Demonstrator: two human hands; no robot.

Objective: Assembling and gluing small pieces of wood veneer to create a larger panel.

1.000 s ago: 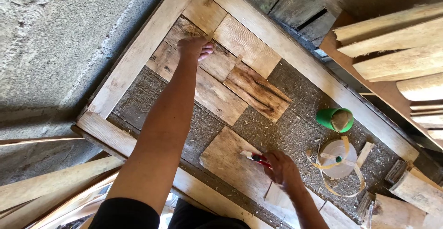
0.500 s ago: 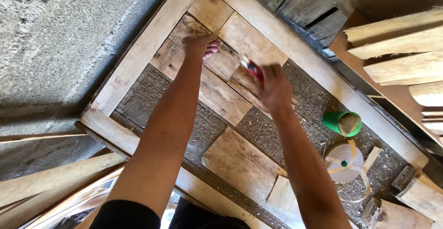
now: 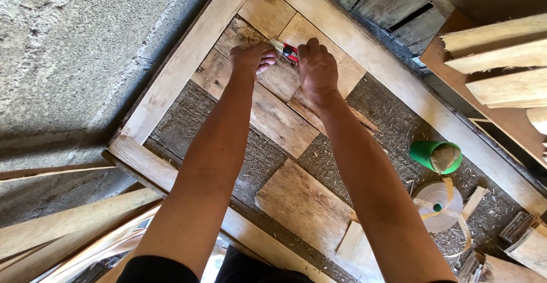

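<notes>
Both my arms reach out over a wooden frame [image 3: 188, 66] filled with flat wood pieces [image 3: 273, 115] laid on a rough fibre board. My right hand [image 3: 316, 69] grips a small brush with a red ferrule [image 3: 289, 52], its tip at the joint between two pieces near the frame's far corner. My left hand [image 3: 253, 59] presses on a wood piece right beside the brush, fingers curled.
A green cup [image 3: 436, 156] and a white tape roll [image 3: 437, 206] with a loose strip lie on the board at the right. Loose planks [image 3: 496, 49] are stacked at the upper right, more planks [image 3: 62, 223] at the lower left. Concrete floor [image 3: 62, 43] lies to the left.
My right hand carried the brush from the near wood piece by the tape roll up to the far corner, beside my left hand, which stayed on its wood piece.
</notes>
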